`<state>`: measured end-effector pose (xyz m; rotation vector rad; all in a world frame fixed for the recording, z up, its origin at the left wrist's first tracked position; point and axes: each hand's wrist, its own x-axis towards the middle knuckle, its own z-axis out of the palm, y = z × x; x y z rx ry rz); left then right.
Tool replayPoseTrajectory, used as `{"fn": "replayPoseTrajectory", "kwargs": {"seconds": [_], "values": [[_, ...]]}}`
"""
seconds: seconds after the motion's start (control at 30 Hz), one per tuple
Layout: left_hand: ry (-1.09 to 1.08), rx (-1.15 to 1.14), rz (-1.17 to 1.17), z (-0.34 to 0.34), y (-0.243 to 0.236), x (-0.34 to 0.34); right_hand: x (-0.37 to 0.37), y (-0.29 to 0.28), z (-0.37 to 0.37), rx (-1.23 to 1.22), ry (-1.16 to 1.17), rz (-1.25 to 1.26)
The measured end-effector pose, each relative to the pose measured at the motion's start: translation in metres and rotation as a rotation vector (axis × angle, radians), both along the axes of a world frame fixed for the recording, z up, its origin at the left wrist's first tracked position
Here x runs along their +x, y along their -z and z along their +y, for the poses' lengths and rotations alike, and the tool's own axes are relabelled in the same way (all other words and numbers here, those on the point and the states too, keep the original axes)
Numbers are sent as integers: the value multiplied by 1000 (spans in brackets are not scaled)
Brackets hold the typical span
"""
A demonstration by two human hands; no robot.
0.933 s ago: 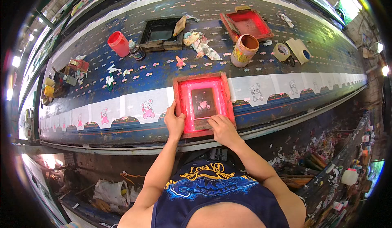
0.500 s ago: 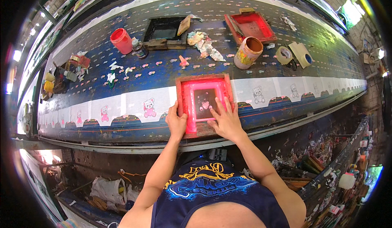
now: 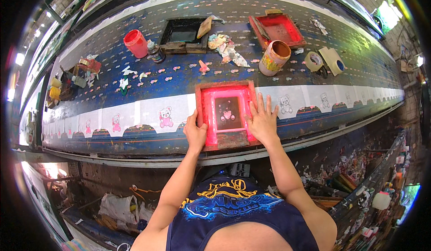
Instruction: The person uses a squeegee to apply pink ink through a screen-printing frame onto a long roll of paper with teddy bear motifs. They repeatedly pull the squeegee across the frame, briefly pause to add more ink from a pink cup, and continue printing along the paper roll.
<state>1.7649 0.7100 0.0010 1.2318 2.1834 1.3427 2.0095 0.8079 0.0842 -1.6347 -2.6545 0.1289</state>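
Observation:
A small wooden screen printing frame (image 3: pixel 248 89), its inside smeared bright pink, lies over the strip of white fabric pieces at the table's near edge. A teddy bear stencil shows in its dark mesh window (image 3: pixel 228 107). Along the frame's left side my left hand (image 3: pixel 195 132) is closed, thumb on the inner edge. My right hand (image 3: pixel 263 121) lies with fingers spread over the right side and the fabric beside it. A wooden squeegee (image 3: pixel 232 139) rests inside the near end of the frame, between my hands, touched by neither.
Bears on the fabric left of the frame (image 3: pixel 165 117) have pink parts; those to the right (image 3: pixel 284 103) are outlines. Farther back stand a pink paint tub (image 3: pixel 135 44), a dropper bottle (image 3: pixel 155 52), a black frame (image 3: pixel 182 49), a red frame (image 3: pixel 287 28), a stained jar (image 3: pixel 274 59) and tape rolls (image 3: pixel 313 61).
My right hand has moved right, off the mesh window, onto the frame's right side, its fingers spreading. The squeegee and stencil show more fully. My left hand keeps its place.

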Motion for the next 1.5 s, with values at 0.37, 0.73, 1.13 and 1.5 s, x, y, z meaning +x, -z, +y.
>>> {"fn": "replayPoseTrajectory", "kwargs": {"seconds": [0.37, 0.73, 1.13, 1.5], "values": [[-4, 37, -35, 1, 6, 0, 27, -2, -40, -152, -190, 464], [-11, 39, -21, 2, 5, 0, -12, 8, -59, -62, -347, 548], [-17, 10, -56, 0, 2, 1, -13, 35, -57, 50, -405, 627], [-16, 8, -14, 0, 8, -2, -69, 28, 76, 11, -413, 639]]}}
